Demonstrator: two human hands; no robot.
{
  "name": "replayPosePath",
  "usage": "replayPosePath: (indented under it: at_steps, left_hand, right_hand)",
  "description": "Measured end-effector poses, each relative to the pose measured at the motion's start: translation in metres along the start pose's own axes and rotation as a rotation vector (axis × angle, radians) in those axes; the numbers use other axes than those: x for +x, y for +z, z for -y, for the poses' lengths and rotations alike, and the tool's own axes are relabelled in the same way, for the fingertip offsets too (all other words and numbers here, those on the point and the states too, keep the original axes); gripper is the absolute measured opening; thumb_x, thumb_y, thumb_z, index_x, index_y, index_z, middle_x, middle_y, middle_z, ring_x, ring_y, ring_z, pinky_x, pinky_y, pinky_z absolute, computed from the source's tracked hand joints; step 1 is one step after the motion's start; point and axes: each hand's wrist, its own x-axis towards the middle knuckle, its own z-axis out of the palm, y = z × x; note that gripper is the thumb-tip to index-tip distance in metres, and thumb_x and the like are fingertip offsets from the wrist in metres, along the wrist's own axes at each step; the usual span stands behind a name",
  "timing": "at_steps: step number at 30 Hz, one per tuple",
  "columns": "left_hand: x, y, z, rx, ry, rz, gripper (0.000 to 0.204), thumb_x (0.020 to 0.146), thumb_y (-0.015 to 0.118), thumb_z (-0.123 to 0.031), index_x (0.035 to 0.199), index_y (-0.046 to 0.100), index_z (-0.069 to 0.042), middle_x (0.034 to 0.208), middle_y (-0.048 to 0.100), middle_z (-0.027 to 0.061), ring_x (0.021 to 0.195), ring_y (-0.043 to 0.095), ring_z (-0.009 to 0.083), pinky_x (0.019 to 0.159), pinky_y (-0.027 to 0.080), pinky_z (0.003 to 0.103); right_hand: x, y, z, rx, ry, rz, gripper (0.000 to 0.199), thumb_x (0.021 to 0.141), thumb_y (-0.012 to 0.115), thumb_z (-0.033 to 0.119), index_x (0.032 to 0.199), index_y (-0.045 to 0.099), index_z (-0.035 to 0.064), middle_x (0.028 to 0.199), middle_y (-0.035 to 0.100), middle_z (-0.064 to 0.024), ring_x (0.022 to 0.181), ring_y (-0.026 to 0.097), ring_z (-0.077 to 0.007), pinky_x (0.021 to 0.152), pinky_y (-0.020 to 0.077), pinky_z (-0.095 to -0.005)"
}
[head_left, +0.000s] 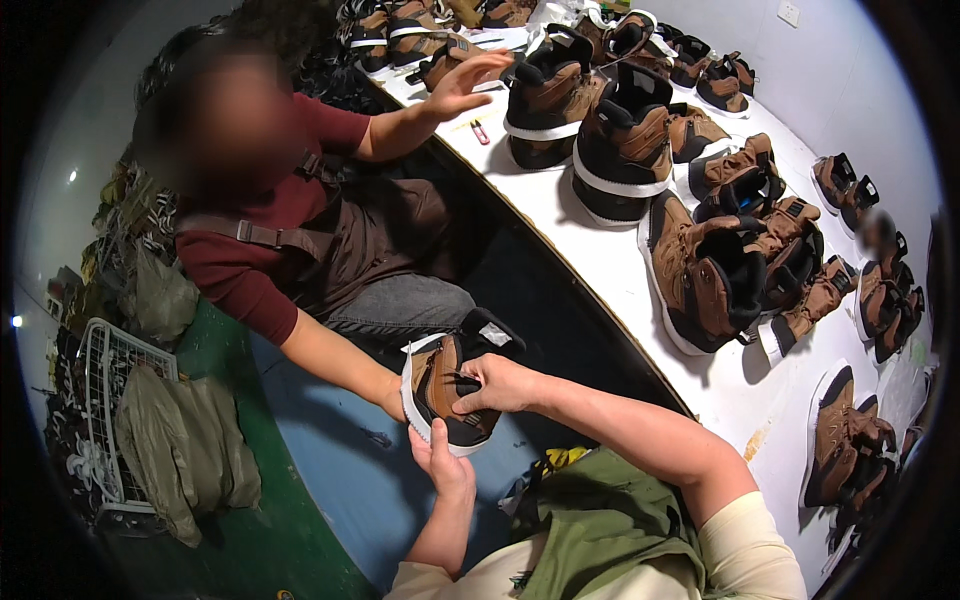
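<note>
A brown and black high-top shoe (430, 388) with a white sole edge is held up in front of me, over the gap beside the table. My left hand (445, 468) grips it from below, thumb on the white sole edge. From the right, my right hand (503, 384) closes on its upper near the dark laces; the fingertips are partly hidden. A co-worker's forearm (345, 362) reaches to the far side of the same shoe, where that hand is mostly hidden. The co-worker's other hand (465, 88) is raised, fingers spread, beside shoes on the table.
Many similar shoes (625, 145) stand along the white table (600, 270), whose edge runs diagonally on my right. A small red tool (480, 132) lies near that edge. At left, a white wire basket (100, 400) has an olive-green bag (185, 450) over it.
</note>
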Motion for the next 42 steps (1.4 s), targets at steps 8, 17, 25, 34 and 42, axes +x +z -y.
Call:
replayPosePath:
  at_steps: [8,17,25,34,42]
  left_hand:
    - [0.015,0.017,-0.003,0.070,0.028,0.004,0.057,0.088,0.066,-0.015,0.136,0.041,0.004,0.130,0.053,0.0172,0.114,0.056,0.0272,0.100,0.045,0.040]
    - [0.051,0.030,0.006,-0.022,-0.011,0.070,0.058,0.089,0.061,-0.017,0.139,0.040,0.004,0.133,0.052,0.0182,0.117,0.056,0.0303,0.101,0.045,0.042]
    - [0.102,0.032,0.021,-0.261,-0.191,0.056,0.051,0.096,0.053,-0.025,0.140,0.046,-0.003,0.145,0.046,0.0157,0.130,0.046,0.0320,0.110,0.036,0.050]
    - [0.153,0.052,0.003,-0.229,-0.093,-0.098,0.051,0.099,0.050,-0.025,0.142,0.041,0.001,0.151,0.038,0.0142,0.139,0.037,0.0245,0.116,0.029,0.039]
    - [0.018,0.127,0.054,0.365,-0.093,0.579,0.025,0.098,0.052,-0.008,0.121,0.057,-0.002,0.123,0.058,0.0082,0.106,0.056,0.0156,0.092,0.045,0.028]
  right_hand:
    - [0.005,-0.009,-0.020,0.236,-0.147,-0.028,0.032,0.070,0.082,0.017,0.094,0.070,-0.0007,0.077,0.068,-0.0028,0.071,0.059,-0.0099,0.068,0.0507,-0.0303]
    - [-0.015,-0.013,0.010,-0.320,-0.099,-0.436,0.042,0.075,0.078,0.042,0.084,0.060,0.0051,0.072,0.063,-0.0109,0.069,0.063,-0.0313,0.061,0.0479,-0.0405]
    - [-0.082,-0.048,0.026,-0.626,-0.635,-0.922,0.033,0.063,0.073,0.009,0.095,0.062,0.0096,0.089,0.058,-0.0060,0.086,0.058,-0.0275,0.065,0.0524,-0.0388]
    - [-0.254,-0.158,-0.012,-0.757,-0.113,-1.367,0.050,0.076,0.079,0.041,0.105,0.066,0.0026,0.097,0.069,-0.0115,0.083,0.069,-0.0295,0.070,0.0552,-0.0384]
    - [-0.261,-0.156,-0.022,-0.977,0.149,-0.911,0.019,0.074,0.072,0.018,0.092,0.070,0.0118,0.088,0.068,-0.0070,0.086,0.068,-0.0303,0.067,0.0540,-0.0439]
